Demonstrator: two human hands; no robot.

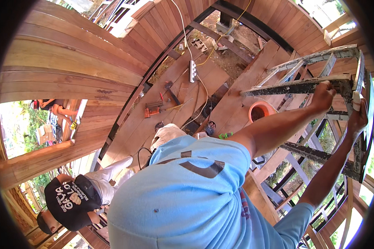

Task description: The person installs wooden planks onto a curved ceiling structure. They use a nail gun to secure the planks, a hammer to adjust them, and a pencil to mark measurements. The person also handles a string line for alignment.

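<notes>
A paint-spattered metal stepladder (pixel 297 86) stands tilted on the right side. My left hand (pixel 323 96) is closed on a dark upper part of its frame, the arm stretched across from my blue-shirted body. Just to the right and lower, my right hand (pixel 357 118) grips the ladder's side near its top corner, with something white around or at a fingertip. An orange bucket (pixel 269 106) sits beneath the ladder, left of my left forearm.
A co-worker (pixel 70 201) in a black shirt is at lower left; another person (pixel 56 110) shows through an opening. An orange power tool (pixel 153 110), power strip (pixel 193 70) and cords lie on loose floor boards (pixel 212 70), with gaps showing ground. Curved plank walls surround me.
</notes>
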